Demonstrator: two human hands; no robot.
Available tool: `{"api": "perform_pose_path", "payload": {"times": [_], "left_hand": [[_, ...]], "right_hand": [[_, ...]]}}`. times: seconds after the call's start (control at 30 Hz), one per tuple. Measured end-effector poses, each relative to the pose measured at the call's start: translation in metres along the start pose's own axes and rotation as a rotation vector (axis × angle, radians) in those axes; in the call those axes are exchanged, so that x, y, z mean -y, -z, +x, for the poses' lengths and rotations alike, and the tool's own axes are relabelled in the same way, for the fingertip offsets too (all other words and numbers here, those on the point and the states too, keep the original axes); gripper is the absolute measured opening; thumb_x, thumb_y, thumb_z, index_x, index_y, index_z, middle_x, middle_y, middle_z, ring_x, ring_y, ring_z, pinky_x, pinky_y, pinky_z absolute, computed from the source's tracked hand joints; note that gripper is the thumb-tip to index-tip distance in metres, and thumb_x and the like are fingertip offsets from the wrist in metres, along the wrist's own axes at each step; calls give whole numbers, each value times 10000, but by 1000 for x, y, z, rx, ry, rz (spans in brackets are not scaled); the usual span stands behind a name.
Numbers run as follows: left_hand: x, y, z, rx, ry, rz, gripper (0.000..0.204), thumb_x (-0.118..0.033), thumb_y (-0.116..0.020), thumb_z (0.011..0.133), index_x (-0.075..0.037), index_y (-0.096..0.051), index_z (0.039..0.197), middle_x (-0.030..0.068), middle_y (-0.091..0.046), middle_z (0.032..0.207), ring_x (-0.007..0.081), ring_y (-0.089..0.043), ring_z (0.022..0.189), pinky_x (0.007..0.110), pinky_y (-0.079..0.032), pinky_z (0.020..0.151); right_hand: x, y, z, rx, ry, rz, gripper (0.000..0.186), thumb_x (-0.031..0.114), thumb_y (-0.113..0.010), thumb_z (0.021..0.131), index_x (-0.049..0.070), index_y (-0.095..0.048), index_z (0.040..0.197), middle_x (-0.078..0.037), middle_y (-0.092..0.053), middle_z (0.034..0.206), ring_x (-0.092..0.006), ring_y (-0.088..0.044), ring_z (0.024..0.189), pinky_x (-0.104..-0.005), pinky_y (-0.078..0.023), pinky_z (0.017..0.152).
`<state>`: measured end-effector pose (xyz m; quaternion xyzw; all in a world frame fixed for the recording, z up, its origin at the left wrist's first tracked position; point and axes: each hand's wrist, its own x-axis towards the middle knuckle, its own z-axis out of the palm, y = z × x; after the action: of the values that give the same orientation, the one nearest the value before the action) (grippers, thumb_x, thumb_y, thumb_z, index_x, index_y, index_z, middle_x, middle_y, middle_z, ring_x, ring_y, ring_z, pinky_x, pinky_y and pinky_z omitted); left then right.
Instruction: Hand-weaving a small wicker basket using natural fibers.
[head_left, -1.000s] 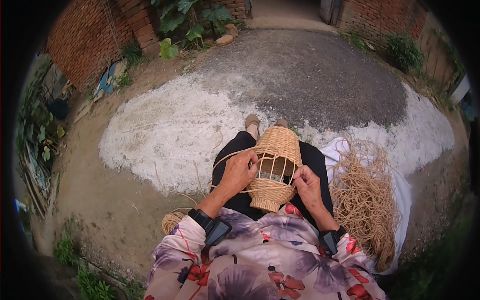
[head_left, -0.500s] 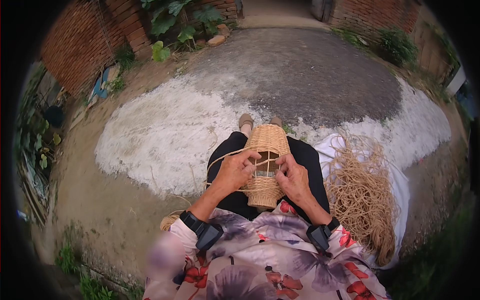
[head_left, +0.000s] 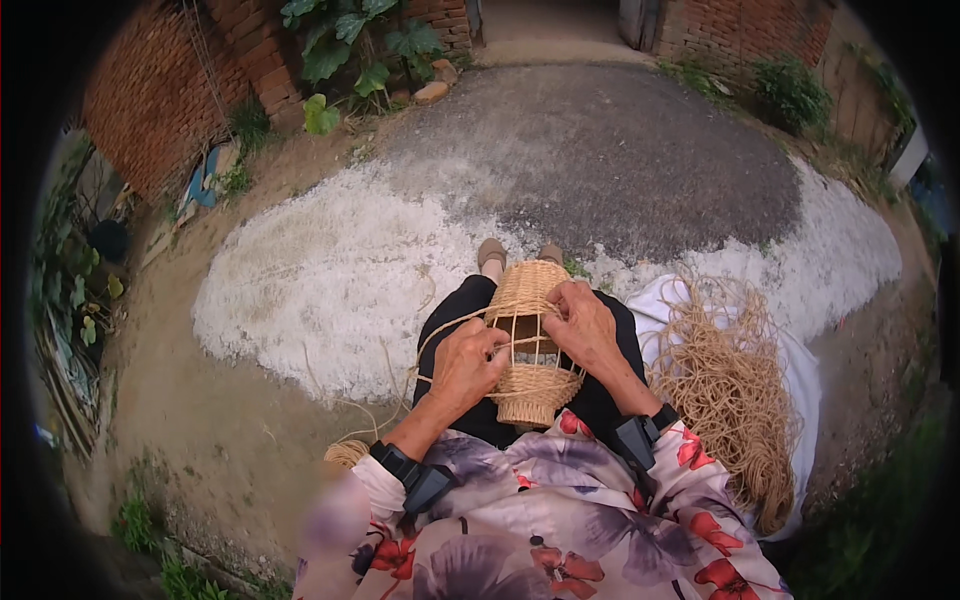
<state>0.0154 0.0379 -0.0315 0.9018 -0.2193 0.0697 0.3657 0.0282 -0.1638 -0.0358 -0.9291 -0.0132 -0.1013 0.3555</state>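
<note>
A tan woven basket (head_left: pixel 535 282) rests between my legs. Its upper and lower parts are closely woven, and thin upright stakes cross the gap between them. At the left side of that gap my left hand (head_left: pixel 468 362) is closed, thumb and forefinger pinching a twisted straw cord (head_left: pixel 522 342) that runs across the stakes. My right hand (head_left: pixel 588 328) is closed at the gap's upper right, its fingertips gripping the lower edge of the upper weave. More cord (head_left: pixel 428 350) loops out left of the basket. Palms and some fingertips are hidden.
To my right a big tangled heap of straw cord (head_left: pixel 725 400) lies on a white cloth (head_left: pixel 803 420). A small cord coil (head_left: pixel 345 453) sits by my left forearm. Ahead are pale ground, a dark patch, leafy plants (head_left: pixel 360 50), brick walls (head_left: pixel 150 110) and a doorway.
My right hand has shifted up the basket, off the crossing cord to the upper weave's edge. My left hand has moved slightly down and left. The basket has tilted a little.
</note>
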Motion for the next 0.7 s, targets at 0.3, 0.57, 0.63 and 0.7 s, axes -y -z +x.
{"api": "perform_pose_path", "payload": {"times": [0.3, 0.57, 0.63, 0.7], "left_hand": [[-2, -1, -6, -119, 2, 12, 80, -87, -646, 749, -40, -599, 703, 97, -585, 635, 265, -593, 564, 375, -458, 531], [19, 13, -22, -181, 273, 155, 76, -90, -654, 698, -68, -582, 689, 79, -569, 629, 251, -573, 536, 383, -456, 511], [9, 13, -20, -234, 180, 77, 80, -78, -664, 674, -86, -623, 742, 54, -540, 693, 239, -572, 648, 377, -460, 584], [7, 15, -18, -222, 19, 119, 109, -78, -674, 673, -95, -640, 775, 43, -522, 714, 232, -558, 694, 371, -441, 617]], "right_hand": [[-23, 13, -10, -401, -50, 205, 106, 63, -585, 745, 46, -513, 822, -108, -533, 723, -295, -560, 617, -409, -450, 613], [-285, 131, -91, -864, -839, 546, 220, 231, -657, 817, 50, -536, 785, -44, -534, 667, -165, -504, 538, -326, -409, 484], [-299, 164, -119, -965, -991, 646, 301, 287, -697, 783, 19, -563, 754, -71, -559, 646, -192, -550, 546, -360, -439, 485], [-286, 190, -136, -324, -1066, 38, 438, 397, -746, 723, -23, -620, 713, -126, -601, 642, -225, -634, 630, -387, -488, 512]]}}
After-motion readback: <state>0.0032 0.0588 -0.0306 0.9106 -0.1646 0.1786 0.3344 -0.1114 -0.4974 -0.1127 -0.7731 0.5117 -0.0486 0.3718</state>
